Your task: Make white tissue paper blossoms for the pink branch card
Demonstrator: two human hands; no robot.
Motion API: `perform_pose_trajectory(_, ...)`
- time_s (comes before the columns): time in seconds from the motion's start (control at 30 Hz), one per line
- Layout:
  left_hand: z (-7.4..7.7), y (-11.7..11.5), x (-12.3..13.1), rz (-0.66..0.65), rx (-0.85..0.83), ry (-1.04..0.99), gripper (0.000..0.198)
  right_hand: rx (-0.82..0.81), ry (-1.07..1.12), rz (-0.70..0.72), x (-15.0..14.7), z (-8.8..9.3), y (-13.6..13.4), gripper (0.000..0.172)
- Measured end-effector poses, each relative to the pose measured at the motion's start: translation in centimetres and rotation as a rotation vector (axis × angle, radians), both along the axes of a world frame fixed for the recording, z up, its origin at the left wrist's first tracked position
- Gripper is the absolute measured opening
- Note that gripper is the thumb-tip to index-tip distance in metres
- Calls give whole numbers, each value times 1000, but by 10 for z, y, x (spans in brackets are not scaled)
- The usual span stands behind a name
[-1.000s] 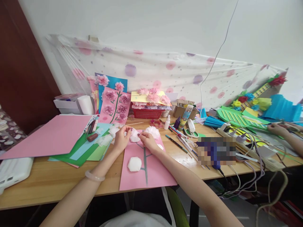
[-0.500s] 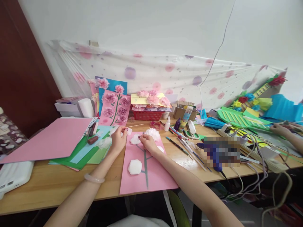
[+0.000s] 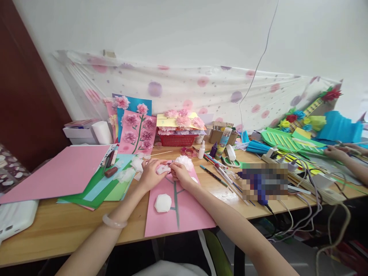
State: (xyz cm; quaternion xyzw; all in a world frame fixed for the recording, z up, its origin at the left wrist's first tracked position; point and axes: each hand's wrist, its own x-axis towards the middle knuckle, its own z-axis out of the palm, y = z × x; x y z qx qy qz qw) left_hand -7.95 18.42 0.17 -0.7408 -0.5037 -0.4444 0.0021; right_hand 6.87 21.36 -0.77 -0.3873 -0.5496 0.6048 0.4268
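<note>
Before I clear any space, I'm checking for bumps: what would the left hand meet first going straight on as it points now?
Probably the right hand, which lies just ahead of the left hand; whether the two touch is unclear.

White tissue [image 3: 163, 169] partly hidden by hands [image 3: 151, 175] [image 3: 182, 175]; co-worker's forearm [image 3: 356, 168] cut off at right edge; tabletop patch [image 3: 273, 179] pixelated.

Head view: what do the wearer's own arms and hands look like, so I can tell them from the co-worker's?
Both forearms are bare, with no sleeves in view. A pale, smooth, rounded bangle, seemingly translucent, circles the left wrist; the right wrist has none. The left hand and right hand are ungloved. Nail colour is too small to tell.
</note>
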Motion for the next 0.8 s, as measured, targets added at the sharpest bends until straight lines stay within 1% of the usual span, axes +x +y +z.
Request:
perform_pose_trajectory(0.07, -3, 1, 0, -18, -27, -36, 23, -33, 54, 24, 1, 2, -1, 25)
perform_pose_trajectory(0.2, -6, 6, -5, -12, -28, -120, 6, -76, 119, 62, 1, 3, -2, 19)
perform_pose_trajectory(0.37, -6, 8, -7, -10, -47, -183, 12, -70, 152, 75, 0, 2, -2, 18)
perform_pose_trajectory(0.63, -6, 6, -6, 13, 2, -112, 8, -50, 170, 52, 0, 2, -3, 19)
perform_pose_trajectory(0.8, -6, 6, -6, -2, 6, -126, 10, -36, 165, 48, 1, 5, -5, 17)
